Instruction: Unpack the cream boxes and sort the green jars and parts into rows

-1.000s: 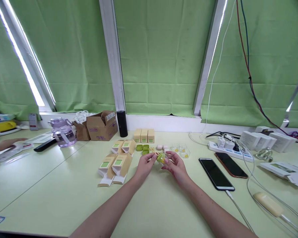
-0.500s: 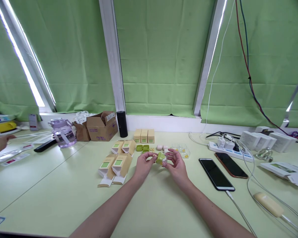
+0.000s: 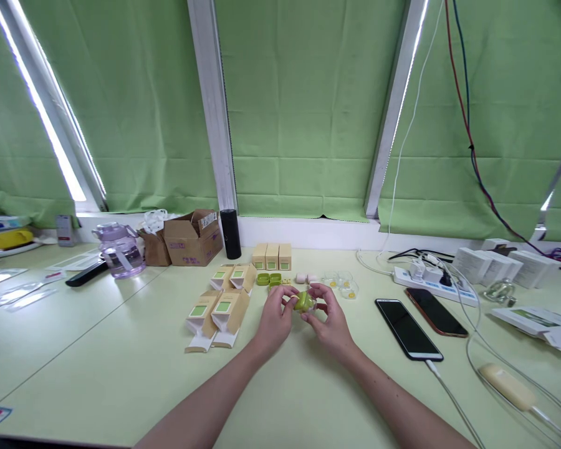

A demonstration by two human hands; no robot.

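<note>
On the left of the table (image 3: 98,349), near the far edge, there's a purple water jug (image 3: 118,251), then an open cardboard box (image 3: 192,237) w/ a white sticker; the print is too small to read. Opened tan cartons (image 3: 219,305) w/ green label panels lie left of the table's middle, no text legible.

Step in hand, as I judge it: you're working a small green case (image 3: 303,303) btwn both hands. It's held just above the table's middle, in front of the loose green cases (image 3: 268,279). Your left hand (image 3: 273,318) pinches its left side w/ thumb and fingertips. Your right hand (image 3: 330,321) grips the right side, fingers curled round.

It looks small and smooth, so any further move calls for a firm two-sided pinch.

To the right are a black phone (image 3: 407,328) and a brown-edged phone (image 3: 436,311), screens dark, no brand visible. A power strip (image 3: 432,280) sits toward the far edge.
</note>
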